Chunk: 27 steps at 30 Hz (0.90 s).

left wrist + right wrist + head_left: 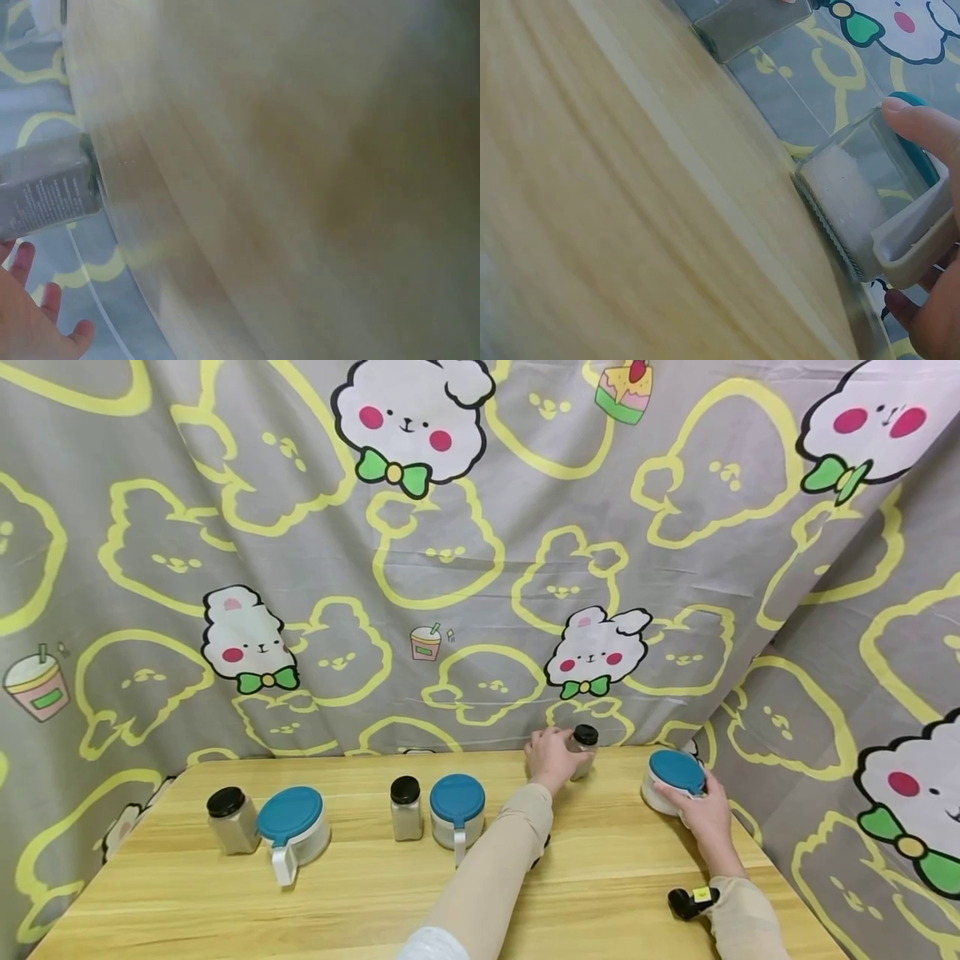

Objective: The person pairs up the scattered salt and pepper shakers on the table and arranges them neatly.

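Observation:
Near the back edge of the table, my left hand (553, 758) holds a square clear jar with a black lid (585, 740) between thumb and forefinger. The left wrist view shows the jar (52, 187) with printed text on its side, and the hand's other fingers spread apart from it. At the right, my right hand (705, 814) grips a round seasoning jar with a blue lid (675, 770). In the right wrist view that seasoning jar (847, 187) has white contents and a white handle; the thumb is at its lid.
To the left stand a black-lidded jar (407, 818) and a blue-lidded jar (457, 802), then another such pair, black-lidded (234, 827) and blue-lidded (292, 818). A patterned curtain (465, 693) hangs behind the wooden table (360, 910). A black wrist device (686, 903) is by the right sleeve.

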Each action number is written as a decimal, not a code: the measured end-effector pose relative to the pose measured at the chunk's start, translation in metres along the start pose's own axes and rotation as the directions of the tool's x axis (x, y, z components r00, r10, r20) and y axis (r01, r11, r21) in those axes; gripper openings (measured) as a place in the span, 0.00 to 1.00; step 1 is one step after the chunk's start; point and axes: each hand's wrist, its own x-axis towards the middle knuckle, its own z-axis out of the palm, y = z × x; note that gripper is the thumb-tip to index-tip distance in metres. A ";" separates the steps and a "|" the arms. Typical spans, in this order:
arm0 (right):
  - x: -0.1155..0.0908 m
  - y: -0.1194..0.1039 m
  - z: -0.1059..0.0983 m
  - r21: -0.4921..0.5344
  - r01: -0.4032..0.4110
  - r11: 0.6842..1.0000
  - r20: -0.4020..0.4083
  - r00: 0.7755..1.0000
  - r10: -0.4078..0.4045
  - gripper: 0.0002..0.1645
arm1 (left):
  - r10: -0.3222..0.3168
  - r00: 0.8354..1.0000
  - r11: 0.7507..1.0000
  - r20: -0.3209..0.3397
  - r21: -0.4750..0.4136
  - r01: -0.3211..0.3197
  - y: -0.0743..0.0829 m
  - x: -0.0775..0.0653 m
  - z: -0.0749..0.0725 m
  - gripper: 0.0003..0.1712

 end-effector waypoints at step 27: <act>-0.008 -0.020 0.003 -0.035 0.026 0.999 -0.050 0.998 -0.027 0.59 | 0.012 1.000 0.998 0.013 -0.065 -0.011 -0.002 -0.003 -0.016 0.36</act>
